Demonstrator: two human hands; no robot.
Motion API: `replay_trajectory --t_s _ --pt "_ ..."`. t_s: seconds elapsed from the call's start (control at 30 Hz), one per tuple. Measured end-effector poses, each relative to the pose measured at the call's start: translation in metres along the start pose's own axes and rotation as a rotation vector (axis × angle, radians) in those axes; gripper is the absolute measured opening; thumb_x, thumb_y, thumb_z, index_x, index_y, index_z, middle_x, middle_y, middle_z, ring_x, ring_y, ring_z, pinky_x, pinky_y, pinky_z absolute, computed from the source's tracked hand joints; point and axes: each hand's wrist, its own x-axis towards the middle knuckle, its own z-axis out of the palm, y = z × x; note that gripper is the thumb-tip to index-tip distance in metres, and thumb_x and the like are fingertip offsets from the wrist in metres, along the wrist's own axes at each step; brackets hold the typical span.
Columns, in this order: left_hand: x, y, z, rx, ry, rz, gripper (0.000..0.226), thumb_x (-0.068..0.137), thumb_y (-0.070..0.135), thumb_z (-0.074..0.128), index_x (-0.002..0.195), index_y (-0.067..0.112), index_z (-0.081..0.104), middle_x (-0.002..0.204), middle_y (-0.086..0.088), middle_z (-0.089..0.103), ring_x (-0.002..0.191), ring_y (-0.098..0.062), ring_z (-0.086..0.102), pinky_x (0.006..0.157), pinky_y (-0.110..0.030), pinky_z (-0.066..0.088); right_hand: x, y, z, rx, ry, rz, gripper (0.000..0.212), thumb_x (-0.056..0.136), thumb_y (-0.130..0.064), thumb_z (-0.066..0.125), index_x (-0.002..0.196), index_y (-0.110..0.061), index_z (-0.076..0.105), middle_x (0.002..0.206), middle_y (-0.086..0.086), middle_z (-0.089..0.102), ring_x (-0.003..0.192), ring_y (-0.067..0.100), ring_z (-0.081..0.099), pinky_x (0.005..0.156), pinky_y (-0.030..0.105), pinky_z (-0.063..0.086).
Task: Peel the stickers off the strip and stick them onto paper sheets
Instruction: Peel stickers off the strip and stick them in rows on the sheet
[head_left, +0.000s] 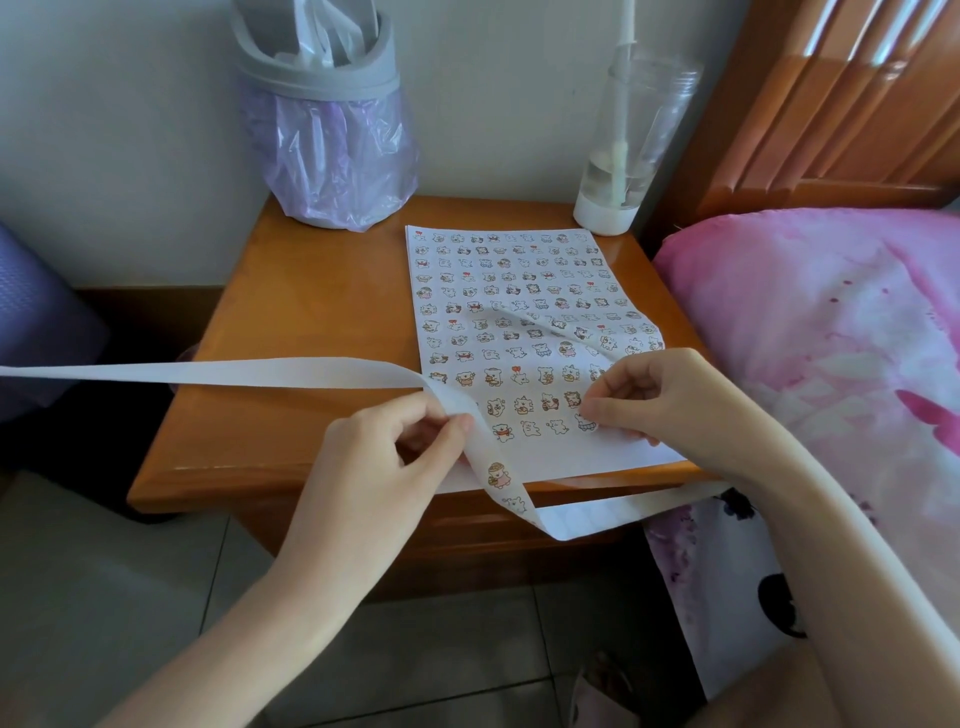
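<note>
A white paper sheet (519, 291) covered with rows of small cartoon stickers lies on the wooden bedside table (311, 312). A long white backing strip (234, 371) runs in from the left, folds at my left hand and hangs over the table's front edge, with two stickers (500, 475) still on it. My left hand (384, 457) pinches the strip at the fold. My right hand (670, 400) has its fingertips down on a sticker (586, 422) in the sheet's bottom row, near the right corner.
A grey bin with a purple liner (332, 135) stands at the table's back left. At the back right is a clear bottle (623, 150) with a white base. A pink bedspread (831, 338) and wooden headboard lie to the right. Tiled floor is below.
</note>
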Motion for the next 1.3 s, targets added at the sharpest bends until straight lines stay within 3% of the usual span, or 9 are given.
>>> replay_trajectory --t_s 0.77,0.93,1.1,1.3 --pt "0.0014 -0.0025 0.0008 0.012 -0.014 -0.026 0.010 0.083 0.032 0.061 0.085 0.025 0.068 0.083 0.020 0.068 0.081 0.010 0.061 0.054 -0.001 0.042 0.0019 0.0033 0.0048 -0.024 0.032 -0.036 0.005 0.079 -0.021 0.073 0.080 -0.016 0.071 0.076 0.001 0.069 0.057 0.002 0.053 0.048 0.009 0.041" --pt "0.0012 -0.0017 0.0005 0.007 -0.007 -0.028 0.011 0.084 0.031 0.061 0.084 0.024 0.069 0.081 0.020 0.069 0.078 0.008 0.063 0.054 -0.003 0.043 0.0006 0.0053 0.0046 -0.058 0.040 -0.068 0.009 0.077 -0.024 0.075 0.080 -0.018 0.071 0.075 0.007 0.067 0.060 0.009 0.049 0.054 0.022 0.039" --pt "0.0006 -0.0002 -0.0006 0.002 0.006 -0.028 0.011 0.085 0.030 0.061 0.083 0.023 0.069 0.074 0.023 0.066 0.075 0.011 0.061 0.052 -0.001 0.041 0.0047 0.0063 0.0035 -0.052 0.025 -0.037 0.026 0.075 -0.025 0.077 0.091 -0.019 0.058 0.066 -0.002 0.056 0.058 0.012 0.047 0.056 0.028 0.042" --pt "0.0012 -0.0002 -0.0017 0.006 0.007 -0.023 0.010 0.086 0.028 0.061 0.083 0.023 0.069 0.070 0.024 0.062 0.074 0.011 0.061 0.053 -0.001 0.041 0.0057 0.0069 0.0043 -0.125 -0.019 -0.054 0.012 0.082 -0.022 0.070 0.085 -0.021 0.058 0.076 -0.001 0.057 0.060 0.011 0.048 0.050 0.023 0.043"
